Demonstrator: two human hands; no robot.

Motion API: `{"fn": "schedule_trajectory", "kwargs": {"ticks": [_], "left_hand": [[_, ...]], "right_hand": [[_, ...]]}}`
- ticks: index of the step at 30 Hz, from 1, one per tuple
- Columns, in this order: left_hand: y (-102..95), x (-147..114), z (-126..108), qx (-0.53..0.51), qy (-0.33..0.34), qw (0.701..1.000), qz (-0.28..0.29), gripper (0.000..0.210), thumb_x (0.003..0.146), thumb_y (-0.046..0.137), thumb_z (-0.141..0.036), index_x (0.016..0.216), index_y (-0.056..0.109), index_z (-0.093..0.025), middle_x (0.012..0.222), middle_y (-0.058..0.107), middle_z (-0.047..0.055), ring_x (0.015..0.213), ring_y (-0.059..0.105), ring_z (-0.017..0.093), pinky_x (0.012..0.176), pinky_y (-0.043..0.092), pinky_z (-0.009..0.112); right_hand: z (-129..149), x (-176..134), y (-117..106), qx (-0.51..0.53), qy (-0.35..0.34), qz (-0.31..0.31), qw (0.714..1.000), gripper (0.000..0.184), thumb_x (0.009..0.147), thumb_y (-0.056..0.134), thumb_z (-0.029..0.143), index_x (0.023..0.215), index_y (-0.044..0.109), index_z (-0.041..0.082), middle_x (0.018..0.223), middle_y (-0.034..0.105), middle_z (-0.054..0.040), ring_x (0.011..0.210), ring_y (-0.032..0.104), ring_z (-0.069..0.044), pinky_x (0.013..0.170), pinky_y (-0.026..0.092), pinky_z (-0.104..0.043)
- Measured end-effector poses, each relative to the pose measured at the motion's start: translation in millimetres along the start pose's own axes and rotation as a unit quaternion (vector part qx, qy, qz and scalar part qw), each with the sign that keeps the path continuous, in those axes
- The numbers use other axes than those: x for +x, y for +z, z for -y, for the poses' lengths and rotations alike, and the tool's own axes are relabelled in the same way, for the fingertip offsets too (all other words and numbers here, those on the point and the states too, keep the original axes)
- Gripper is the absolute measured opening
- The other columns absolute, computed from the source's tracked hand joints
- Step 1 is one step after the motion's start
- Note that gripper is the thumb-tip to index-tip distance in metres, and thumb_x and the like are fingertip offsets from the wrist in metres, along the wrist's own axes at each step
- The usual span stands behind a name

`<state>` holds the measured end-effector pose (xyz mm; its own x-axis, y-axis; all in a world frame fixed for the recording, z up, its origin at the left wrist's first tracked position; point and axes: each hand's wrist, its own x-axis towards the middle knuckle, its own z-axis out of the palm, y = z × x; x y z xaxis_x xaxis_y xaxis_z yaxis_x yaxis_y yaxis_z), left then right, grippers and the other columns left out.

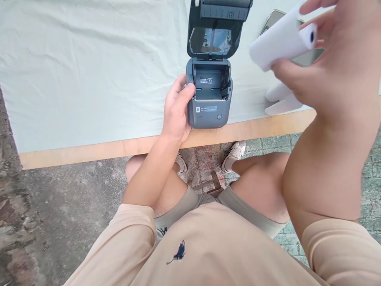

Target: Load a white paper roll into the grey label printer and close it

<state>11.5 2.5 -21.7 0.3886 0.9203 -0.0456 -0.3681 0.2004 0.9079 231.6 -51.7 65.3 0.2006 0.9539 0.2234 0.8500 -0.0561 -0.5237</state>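
Paper roll (278,41), right grip (337,63) holding, seemingly loosely

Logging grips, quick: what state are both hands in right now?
Left hand: holding the open portable printer by its left side.
Right hand: holding a white paper roll between thumb and fingers.

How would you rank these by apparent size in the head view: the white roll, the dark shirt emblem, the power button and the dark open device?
1. Dark open device
2. White roll
3. Dark shirt emblem
4. Power button
Apparent size only; nearness to the camera may enlarge some.
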Motion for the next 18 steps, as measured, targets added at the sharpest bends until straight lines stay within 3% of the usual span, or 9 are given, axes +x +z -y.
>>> {"fn": "schedule_trajectory", "kwargs": {"ticks": [2, 5, 6, 8, 11, 14, 16, 18], "left_hand": [[0.2, 0.1, -0.2, -0.007, 0.002, 1.0, -0.002, 0.035, 0.078, 0.062, -0.048, 0.103, 0.058, -0.023, 0.1, 0.065, 0.003, 0.118, 0.06, 0.026, 0.107, 0.046, 0.041], [0.6, 0.2, -0.6, -0.02, 0.007, 1.0, -0.004, 0.032, 0.078, 0.063, -0.045, 0.101, 0.06, -0.022, 0.097, 0.065, 0.003, 0.112, 0.063, 0.025, 0.107, 0.046, 0.041], [0.8, 0.2, -0.7, -0.022, 0.008, 1.0, -0.005, 0.032, 0.078, 0.063, -0.045, 0.101, 0.06, -0.022, 0.096, 0.066, 0.003, 0.111, 0.063, 0.025, 0.106, 0.047, 0.04], [1.1, 0.3, -0.5, -0.021, 0.009, 1.0, -0.006, 0.032, 0.078, 0.062, -0.046, 0.1, 0.06, -0.023, 0.096, 0.066, 0.002, 0.112, 0.063, 0.025, 0.106, 0.047, 0.04], [1.1, 0.2, 0.0, -0.012, 0.008, 1.0, -0.003, 0.033, 0.078, 0.062, -0.049, 0.101, 0.059, -0.024, 0.098, 0.067, 0.002, 0.119, 0.059, 0.025, 0.106, 0.047, 0.039], [0.4, 0.1, 0.2, -0.006, 0.002, 1.0, 0.003, 0.034, 0.079, 0.061, -0.05, 0.102, 0.058, -0.025, 0.101, 0.067, 0.002, 0.125, 0.054, 0.026, 0.106, 0.047, 0.039], [0.0, 0.1, -0.1, -0.007, 0.002, 1.0, 0.008, 0.033, 0.079, 0.06, -0.049, 0.102, 0.057, -0.025, 0.103, 0.068, 0.002, 0.128, 0.052, 0.026, 0.107, 0.046, 0.04], [0.0, 0.2, -0.7, -0.002, 0.003, 1.0, 0.014, 0.032, 0.079, 0.06, -0.049, 0.102, 0.057, -0.026, 0.105, 0.068, 0.002, 0.13, 0.05, 0.027, 0.109, 0.043, 0.042]], "right_hand": [[-0.7, 1.7, 3.6, -0.105, 0.018, 0.049, 0.993, 0.049, 0.065, 0.064, 0.022, 0.114, 0.058, 0.027, 0.097, 0.064, -0.0025, 0.085, 0.057, -0.018, 0.072, 0.038, -0.033], [4.1, 3.5, 8.5, -0.166, 0.034, 0.139, 0.976, 0.032, 0.07, 0.058, 0.022, 0.1, 0.065, 0.031, 0.071, 0.063, -0.0011, 0.072, 0.058, -0.017, 0.072, 0.04, -0.036], [6.8, 3.5, 8.4, -0.162, 0.041, 0.157, 0.973, 0.031, 0.072, 0.058, 0.023, 0.101, 0.066, 0.032, 0.071, 0.064, -0.0011, 0.073, 0.059, -0.018, 0.073, 0.041, -0.037], [11.3, 1.9, 3.6, -0.114, 0.046, 0.164, 0.979, 0.041, 0.073, 0.06, 0.026, 0.113, 0.062, 0.034, 0.092, 0.068, -0.0009, 0.089, 0.063, -0.021, 0.079, 0.045, -0.04], [6.6, -5.0, -13.1, -0.01, 0.037, 0.109, 0.993, 0.046, 0.074, 0.054, 0.019, 0.118, 0.06, 0.032, 0.114, 0.064, -0.0004, 0.109, 0.06, -0.02, 0.088, 0.046, -0.039], [-16.8, -13.9, -29.7, 0.001, 0.063, 0.041, 0.997, 0.045, 0.074, 0.038, 0.007, 0.106, 0.065, 0.026, 0.102, 0.066, -0.0035, 0.099, 0.064, -0.015, 0.071, 0.047, -0.032], [-35.1, -17.6, -34.7, -0.073, 0.075, 0.071, 0.992, 0.042, 0.072, 0.047, 0.01, 0.106, 0.063, 0.028, 0.101, 0.066, -0.002, 0.089, 0.064, -0.015, 0.054, 0.039, -0.027], [-47.6, -18.2, -33.9, -0.104, 0.07, 0.126, 0.984, 0.041, 0.069, 0.057, 0.014, 0.107, 0.063, 0.031, 0.094, 0.066, -0.0001, 0.08, 0.062, -0.013, 0.05, 0.035, -0.025]]}}
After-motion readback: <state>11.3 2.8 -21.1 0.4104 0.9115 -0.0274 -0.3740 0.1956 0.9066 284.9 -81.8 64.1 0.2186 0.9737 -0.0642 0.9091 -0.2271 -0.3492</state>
